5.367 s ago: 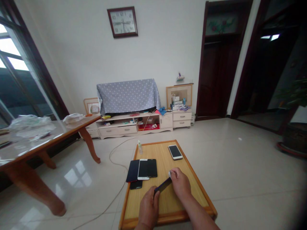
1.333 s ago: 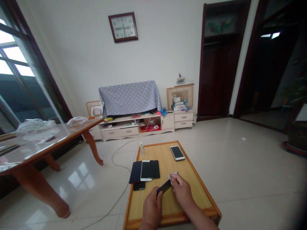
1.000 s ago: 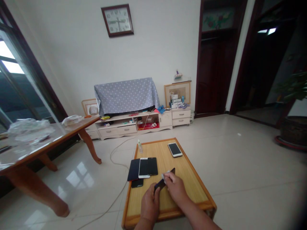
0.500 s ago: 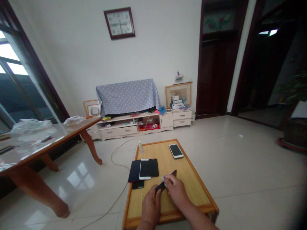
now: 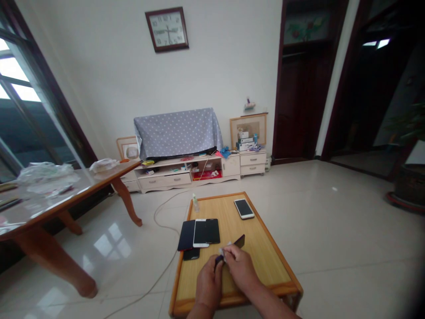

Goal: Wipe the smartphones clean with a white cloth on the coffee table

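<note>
Left hand (image 5: 208,281) is gripping a dark phone (image 5: 236,242), right hand (image 5: 241,266) pinching a white cloth (image 5: 225,250) against it, just above a wooden board (image 5: 265,266).

Glossy glass was seen on the dark phone (image 5: 239,241), and a matt, soft-looking surface on the white wipe (image 5: 225,250). Smooth varnished wood was shown by the low table (image 5: 265,261), a polished sheen by the floor tile (image 5: 332,230), and a matt weave by the dotted cloth (image 5: 177,128).
</note>
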A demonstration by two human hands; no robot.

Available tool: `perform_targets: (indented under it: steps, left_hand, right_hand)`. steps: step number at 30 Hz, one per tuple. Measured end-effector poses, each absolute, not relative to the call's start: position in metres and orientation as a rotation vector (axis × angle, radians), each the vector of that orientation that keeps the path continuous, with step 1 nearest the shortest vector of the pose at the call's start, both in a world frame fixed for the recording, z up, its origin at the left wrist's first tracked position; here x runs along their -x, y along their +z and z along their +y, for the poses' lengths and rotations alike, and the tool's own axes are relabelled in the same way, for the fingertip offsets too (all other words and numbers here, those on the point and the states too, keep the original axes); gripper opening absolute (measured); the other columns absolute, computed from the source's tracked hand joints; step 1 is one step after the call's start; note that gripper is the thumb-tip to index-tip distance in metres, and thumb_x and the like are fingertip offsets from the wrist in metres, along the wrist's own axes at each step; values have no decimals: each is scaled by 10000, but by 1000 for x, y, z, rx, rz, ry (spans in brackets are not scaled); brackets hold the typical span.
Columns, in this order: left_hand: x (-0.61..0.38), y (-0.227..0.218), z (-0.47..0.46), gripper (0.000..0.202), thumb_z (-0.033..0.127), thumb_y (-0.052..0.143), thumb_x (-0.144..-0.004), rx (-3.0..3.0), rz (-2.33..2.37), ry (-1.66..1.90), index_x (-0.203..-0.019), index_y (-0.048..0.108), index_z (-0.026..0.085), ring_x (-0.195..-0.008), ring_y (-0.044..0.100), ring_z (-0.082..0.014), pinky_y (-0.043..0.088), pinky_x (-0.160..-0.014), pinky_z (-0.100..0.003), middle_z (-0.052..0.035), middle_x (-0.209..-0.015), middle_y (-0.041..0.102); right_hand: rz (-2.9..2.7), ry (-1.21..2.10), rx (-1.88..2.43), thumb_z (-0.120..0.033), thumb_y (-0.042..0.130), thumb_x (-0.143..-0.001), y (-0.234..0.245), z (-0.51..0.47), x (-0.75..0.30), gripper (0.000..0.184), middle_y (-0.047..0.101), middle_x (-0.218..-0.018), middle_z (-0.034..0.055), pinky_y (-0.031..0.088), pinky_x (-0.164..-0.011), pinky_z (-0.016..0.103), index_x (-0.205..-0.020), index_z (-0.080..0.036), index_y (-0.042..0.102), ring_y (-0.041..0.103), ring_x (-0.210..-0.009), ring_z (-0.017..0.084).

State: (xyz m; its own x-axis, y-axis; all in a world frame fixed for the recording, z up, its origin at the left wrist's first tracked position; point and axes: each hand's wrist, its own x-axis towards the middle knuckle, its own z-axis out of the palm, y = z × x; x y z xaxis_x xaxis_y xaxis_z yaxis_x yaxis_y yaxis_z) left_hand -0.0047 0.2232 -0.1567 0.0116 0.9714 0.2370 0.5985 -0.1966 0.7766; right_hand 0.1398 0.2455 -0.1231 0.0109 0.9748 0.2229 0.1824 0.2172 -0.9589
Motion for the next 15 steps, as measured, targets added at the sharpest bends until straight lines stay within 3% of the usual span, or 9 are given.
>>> perform_targets:
  steps: [5, 8, 11, 15]
  left_hand:
    - [3, -149, 221, 319, 439, 430, -982, -1827, 1656, 1040, -1079, 643, 224, -894, 687, -213, 503, -801, -318, -63, -963, 737]
    - [3, -150, 222, 321, 443, 424, -981, -1831, 1652, 1030, -1071, 640, 225, -891, 683, -213, 501, -801, -319, -66, -965, 732]
    - [4, -154, 223, 303, 386, 416, -981, -1836, 1617, 1039, -1113, 637, 227, -960, 684, -212, 501, -843, -313, -77, -1043, 736]
    - [5, -156, 224, 291, 345, 415, -980, -1845, 1605, 1039, -1129, 634, 226, -998, 682, -210, 499, -862, -309, -79, -1073, 734]
  right_hand:
    - [-1254, 885, 1309, -678, 481, -885, -130, 283, -187, 582, 691, -708, 32, 443, -515, 267, -992, -166, 734, 577, -551, 179]
    - [-1286, 880, 1286, -660, 488, -891, -130, 275, -178, 550, 713, -757, 47, 479, -568, 282, -979, -181, 742, 621, -627, 200]
    - [-1406, 908, 1193, -560, 559, -884, -127, 252, -148, 400, 741, -811, 48, 511, -700, 291, -869, -218, 766, 676, -762, 218]
    - [-1477, 937, 1132, -497, 589, -871, -122, 244, -135, 322, 752, -823, 44, 514, -740, 291, -828, -236, 773, 688, -789, 218]
